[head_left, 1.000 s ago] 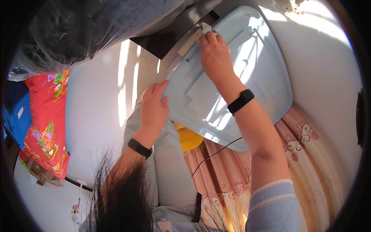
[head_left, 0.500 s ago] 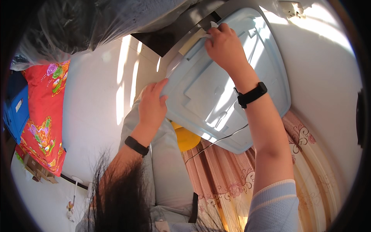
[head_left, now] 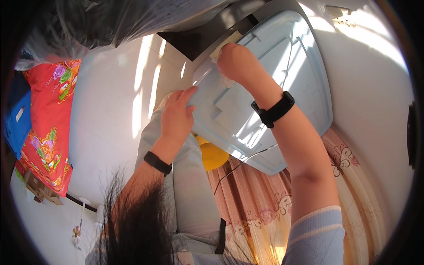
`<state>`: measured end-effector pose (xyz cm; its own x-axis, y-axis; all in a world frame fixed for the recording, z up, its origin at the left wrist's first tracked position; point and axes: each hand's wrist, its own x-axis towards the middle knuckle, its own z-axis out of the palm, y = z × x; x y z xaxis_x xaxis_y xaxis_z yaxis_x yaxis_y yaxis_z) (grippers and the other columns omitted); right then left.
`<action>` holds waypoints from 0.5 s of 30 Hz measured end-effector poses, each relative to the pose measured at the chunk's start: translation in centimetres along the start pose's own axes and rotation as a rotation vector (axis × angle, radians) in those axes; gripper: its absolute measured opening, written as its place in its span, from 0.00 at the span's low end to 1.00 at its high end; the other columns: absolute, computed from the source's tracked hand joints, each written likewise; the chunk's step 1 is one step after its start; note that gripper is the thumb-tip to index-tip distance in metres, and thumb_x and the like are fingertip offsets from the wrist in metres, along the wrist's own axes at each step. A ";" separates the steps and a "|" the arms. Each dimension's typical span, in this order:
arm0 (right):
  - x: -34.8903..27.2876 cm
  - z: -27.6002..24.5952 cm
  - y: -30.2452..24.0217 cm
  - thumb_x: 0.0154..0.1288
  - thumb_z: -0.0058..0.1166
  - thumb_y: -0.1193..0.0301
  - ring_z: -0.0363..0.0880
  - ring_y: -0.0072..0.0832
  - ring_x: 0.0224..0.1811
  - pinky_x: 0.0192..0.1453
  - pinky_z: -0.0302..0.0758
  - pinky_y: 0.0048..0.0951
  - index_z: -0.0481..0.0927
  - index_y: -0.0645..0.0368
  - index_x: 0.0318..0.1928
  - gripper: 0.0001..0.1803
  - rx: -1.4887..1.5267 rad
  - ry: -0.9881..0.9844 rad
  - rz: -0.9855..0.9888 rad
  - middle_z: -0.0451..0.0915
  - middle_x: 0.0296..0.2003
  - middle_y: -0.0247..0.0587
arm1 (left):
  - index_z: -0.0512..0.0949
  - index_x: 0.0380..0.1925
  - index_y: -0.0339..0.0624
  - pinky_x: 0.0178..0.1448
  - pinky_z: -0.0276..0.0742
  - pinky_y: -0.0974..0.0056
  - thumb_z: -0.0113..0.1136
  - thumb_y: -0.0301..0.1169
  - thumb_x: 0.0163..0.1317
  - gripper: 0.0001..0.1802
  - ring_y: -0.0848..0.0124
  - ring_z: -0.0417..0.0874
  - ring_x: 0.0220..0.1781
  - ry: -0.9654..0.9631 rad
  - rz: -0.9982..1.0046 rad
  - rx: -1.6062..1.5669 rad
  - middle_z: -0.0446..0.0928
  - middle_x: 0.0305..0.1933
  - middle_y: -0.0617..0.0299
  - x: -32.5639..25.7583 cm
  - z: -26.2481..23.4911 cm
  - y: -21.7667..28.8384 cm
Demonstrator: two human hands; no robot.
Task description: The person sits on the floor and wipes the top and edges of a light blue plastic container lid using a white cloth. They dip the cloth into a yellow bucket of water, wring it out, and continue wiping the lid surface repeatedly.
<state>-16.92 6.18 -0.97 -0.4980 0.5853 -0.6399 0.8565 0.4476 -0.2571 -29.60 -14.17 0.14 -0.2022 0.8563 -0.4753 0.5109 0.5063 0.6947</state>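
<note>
A large light-blue plastic storage box lid [head_left: 247, 101] fills the middle, tilted, with bands of sunlight across it. My right hand [head_left: 236, 62] is closed around a crumpled white tissue [head_left: 226, 81], pressed to the lid near its left long edge. Part of the tissue hangs out below the fingers; the rest is hidden in the fist. My left hand [head_left: 176, 112] rests at the lid's near left corner, fingers stretched out and thumb apart. Both wrists carry black bands.
A thin cable [head_left: 240, 164] runs over the lid's lower edge. Behind are a yellow object [head_left: 213, 154] and a pink floral curtain [head_left: 260, 198]. Clear plastic wrapping [head_left: 110, 26] covers something dark at upper left. A red patterned fabric [head_left: 51, 123] lies far left, beside a blue container [head_left: 18, 119].
My right hand has moved left and toward me along the lid's edge, carrying the tissue. My left hand stays at the corner, almost unmoved. The cable has shifted slightly.
</note>
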 end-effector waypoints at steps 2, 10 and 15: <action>0.4 -0.2 -0.4 0.54 0.61 0.74 0.86 0.51 0.34 0.38 0.83 0.46 0.88 0.60 0.34 0.07 -0.016 -0.048 0.041 0.83 0.30 0.51 | 0.77 0.63 0.52 0.55 0.82 0.56 0.67 0.17 0.60 0.31 0.53 0.82 0.54 0.010 0.005 -0.006 0.80 0.55 0.55 0.0 0.1 0.0; 0.2 -1.9 -2.3 0.56 0.63 0.72 0.87 0.50 0.37 0.40 0.83 0.43 0.85 0.68 0.36 0.11 -0.032 -0.116 0.047 0.86 0.35 0.58 | 0.78 0.63 0.54 0.56 0.81 0.55 0.67 0.18 0.60 0.31 0.52 0.81 0.55 -0.021 -0.036 -0.022 0.79 0.56 0.55 0.1 -0.1 0.2; -0.7 -5.2 3.2 0.68 0.60 0.69 0.86 0.32 0.38 0.40 0.81 0.30 0.86 0.64 0.42 0.10 1.033 -0.266 0.288 0.87 0.36 0.40 | 0.77 0.63 0.53 0.59 0.80 0.54 0.67 0.19 0.59 0.31 0.51 0.80 0.57 -0.018 -0.011 -0.018 0.79 0.56 0.55 0.1 -0.1 0.1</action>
<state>-14.50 10.74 2.43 -0.3226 0.3576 -0.8764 0.6987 -0.5347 -0.4753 -29.62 -14.06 0.22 -0.1928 0.8487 -0.4925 0.4936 0.5177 0.6988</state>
